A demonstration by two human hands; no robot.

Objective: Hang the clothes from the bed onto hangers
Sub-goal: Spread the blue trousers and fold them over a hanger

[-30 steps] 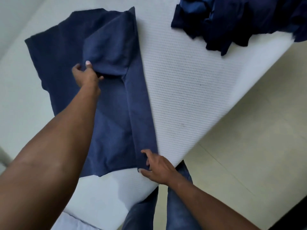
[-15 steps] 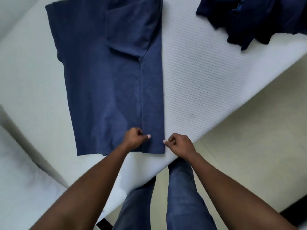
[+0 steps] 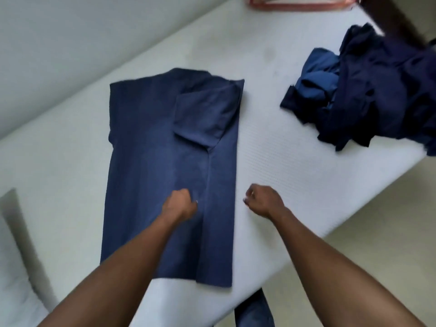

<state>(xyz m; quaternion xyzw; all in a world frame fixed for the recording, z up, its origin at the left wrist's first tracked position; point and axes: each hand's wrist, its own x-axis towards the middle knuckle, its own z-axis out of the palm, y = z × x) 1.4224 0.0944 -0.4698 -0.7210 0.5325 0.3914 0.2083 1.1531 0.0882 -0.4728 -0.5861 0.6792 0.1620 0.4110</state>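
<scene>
So the navy shirt (image 3: pixel 151 161) is spread flat on the bed (image 3: pixel 295 166), long axis running near to far, hem at the near edge and collar at the far end, with its right side and sleeve folded in over the body. The left hand (image 3: pixel 180 204) sits on the shirt's lower half, right by that folded edge, fingers curled into a fist. Honestly I can't tell if it's got cloth pinched or is just resting there. The right hand (image 3: pixel 263 200) is off the fabric, over bare mattress just right of the shirt's edge, fingers curled in too, nothing in it. What matters next, I'd guess: the reddish hanger (image 3: pixel 295 4) is way off at the far edge, past the collar and to the right, so the right hand has the shorter reach while the left is already at the shirt. The pile of dark clothes (image 3: pixel 368 95) waits far right, well apart from both hands.
</scene>
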